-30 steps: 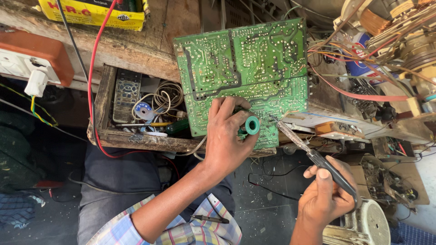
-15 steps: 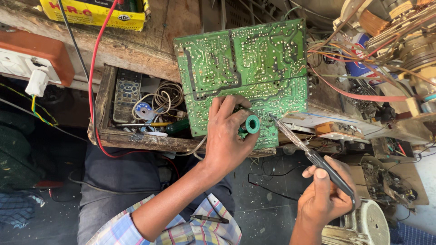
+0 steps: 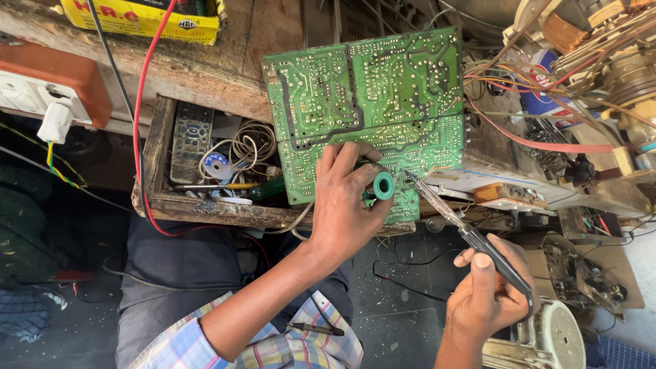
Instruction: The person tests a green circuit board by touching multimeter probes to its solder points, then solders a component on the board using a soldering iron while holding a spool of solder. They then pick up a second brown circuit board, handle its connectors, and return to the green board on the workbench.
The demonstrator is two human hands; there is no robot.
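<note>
Nearest the camera: right hand (image 3: 488, 297) wrapped shut around the dark handle of a soldering iron (image 3: 465, 229), held low and back like a pen so the long metal shaft slants up and left, tip meeting the lower edge of the green circuit board (image 3: 365, 102). Gripped far from the tip, probably to keep fingers off the heat.

A little further out: left hand (image 3: 345, 205) laid flat on the board's lower part, palm and fingers pressing it steady, thumb and forefinger pinching a small green solder spool (image 3: 383, 186) just beside the iron's tip — wire kept within reach of the joint. Whether a strand runs from spool to tip: too fine to tell.

Board itself resting solder side up, tilted across the edge of the wooden bench, lower edge overhanging an open wooden drawer (image 3: 154, 167) — underside exposed so the joints face the eyes.

Inside the drawer, left of the board: a grey remote control (image 3: 191, 140), a coil of pale wire (image 3: 249, 143), a screwdriver with a green handle (image 3: 263, 189), all loose and close at hand.

Further off: a red cable (image 3: 140, 102) trailing down over the drawer's rim, a white plug (image 3: 55, 123) in an orange-and-white socket box (image 3: 41, 85) at left, a yellow box (image 3: 140, 17) at the bench's far edge, and at right a tangle of wires and copper coils (image 3: 567, 41) from a stripped chassis.
</note>
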